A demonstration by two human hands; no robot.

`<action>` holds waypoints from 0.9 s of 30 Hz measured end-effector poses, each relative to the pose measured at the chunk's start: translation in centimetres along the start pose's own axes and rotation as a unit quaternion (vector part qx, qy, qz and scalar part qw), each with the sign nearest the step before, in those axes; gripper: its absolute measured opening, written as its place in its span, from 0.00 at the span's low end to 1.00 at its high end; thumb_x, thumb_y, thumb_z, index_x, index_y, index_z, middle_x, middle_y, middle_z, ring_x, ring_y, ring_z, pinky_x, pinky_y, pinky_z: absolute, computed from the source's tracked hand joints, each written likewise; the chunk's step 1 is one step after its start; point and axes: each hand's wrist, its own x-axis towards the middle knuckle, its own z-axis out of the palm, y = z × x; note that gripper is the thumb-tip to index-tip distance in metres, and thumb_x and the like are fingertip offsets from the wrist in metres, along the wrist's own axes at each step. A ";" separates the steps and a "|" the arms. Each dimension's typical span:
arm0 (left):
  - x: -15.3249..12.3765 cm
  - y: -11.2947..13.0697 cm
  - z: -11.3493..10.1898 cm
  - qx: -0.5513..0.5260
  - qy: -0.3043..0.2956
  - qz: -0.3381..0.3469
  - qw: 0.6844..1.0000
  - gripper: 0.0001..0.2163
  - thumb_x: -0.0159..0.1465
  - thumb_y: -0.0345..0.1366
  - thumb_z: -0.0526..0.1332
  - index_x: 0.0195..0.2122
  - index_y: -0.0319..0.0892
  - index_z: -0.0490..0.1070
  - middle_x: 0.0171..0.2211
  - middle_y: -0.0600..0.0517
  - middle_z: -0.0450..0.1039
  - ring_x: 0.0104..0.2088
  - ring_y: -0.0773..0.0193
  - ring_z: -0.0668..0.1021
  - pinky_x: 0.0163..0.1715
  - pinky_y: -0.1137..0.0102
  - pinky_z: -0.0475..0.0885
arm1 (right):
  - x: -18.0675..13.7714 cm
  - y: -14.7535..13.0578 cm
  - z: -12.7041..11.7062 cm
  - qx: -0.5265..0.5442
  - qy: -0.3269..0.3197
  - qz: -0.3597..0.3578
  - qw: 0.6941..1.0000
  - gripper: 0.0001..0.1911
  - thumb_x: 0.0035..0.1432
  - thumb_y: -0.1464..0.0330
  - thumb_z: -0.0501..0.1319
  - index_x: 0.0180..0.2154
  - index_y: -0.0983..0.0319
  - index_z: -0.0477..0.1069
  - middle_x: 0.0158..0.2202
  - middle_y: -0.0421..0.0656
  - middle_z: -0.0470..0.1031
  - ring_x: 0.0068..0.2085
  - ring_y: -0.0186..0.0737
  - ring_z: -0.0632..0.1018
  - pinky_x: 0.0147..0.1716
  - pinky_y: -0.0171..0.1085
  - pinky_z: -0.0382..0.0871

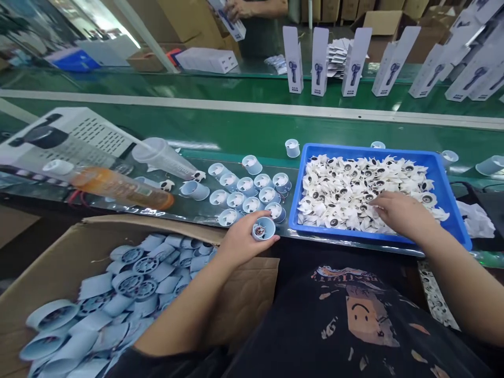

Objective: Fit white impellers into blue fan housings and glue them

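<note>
My left hand (pixel 242 241) is closed around a pale blue fan housing (pixel 264 228), held with its open end up just in front of the table edge. My right hand (pixel 399 212) rests palm down in the blue tray (pixel 452 210), fingers curled among several white fan blades (pixel 346 189); whether it grips one is hidden. A cluster of more pale blue housings (pixel 248 191) stands on the table left of the tray.
A cardboard box (pixel 71 252) of blue housings sits at my lower left. An orange bottle (pixel 114 186), a clear cup (pixel 163 156) and a white product carton (pixel 66 134) lie left. White upright boxes (pixel 318 60) stand beyond the green conveyor (pixel 236 126). Another person's hand (pixel 238 8) is at top.
</note>
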 end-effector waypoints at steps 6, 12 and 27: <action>0.2 0.0 1.5 -0.062 0.027 0.001 0.998 0.26 0.51 0.47 0.67 0.50 0.43 0.67 0.45 0.45 0.77 0.50 0.49 0.78 0.54 0.56 0.71 | -0.4 -2.2 0.7 0.009 -0.041 0.072 0.997 0.18 0.61 0.71 0.52 0.50 0.59 0.73 0.51 0.51 0.71 0.45 0.51 0.77 0.39 0.44 0.71; -0.2 -0.4 1.2 -0.080 0.083 -0.026 0.993 0.26 0.46 0.44 0.70 0.44 0.42 0.65 0.46 0.44 0.73 0.46 0.50 0.77 0.49 0.56 0.73 | -0.8 -1.9 0.6 0.093 0.007 0.115 0.989 0.18 0.58 0.71 0.52 0.47 0.66 0.72 0.48 0.58 0.70 0.45 0.63 0.76 0.42 0.57 0.70; 2.4 9.5 3.0 0.029 -0.040 0.282 0.958 0.25 0.59 0.45 0.66 0.54 0.41 0.64 0.52 0.44 0.75 0.52 0.53 0.77 0.52 0.59 0.71 | -3.0 -8.7 -0.5 0.578 0.087 -0.170 0.794 0.19 0.58 0.57 0.57 0.45 0.63 0.70 0.38 0.48 0.73 0.35 0.40 0.75 0.40 0.43 0.72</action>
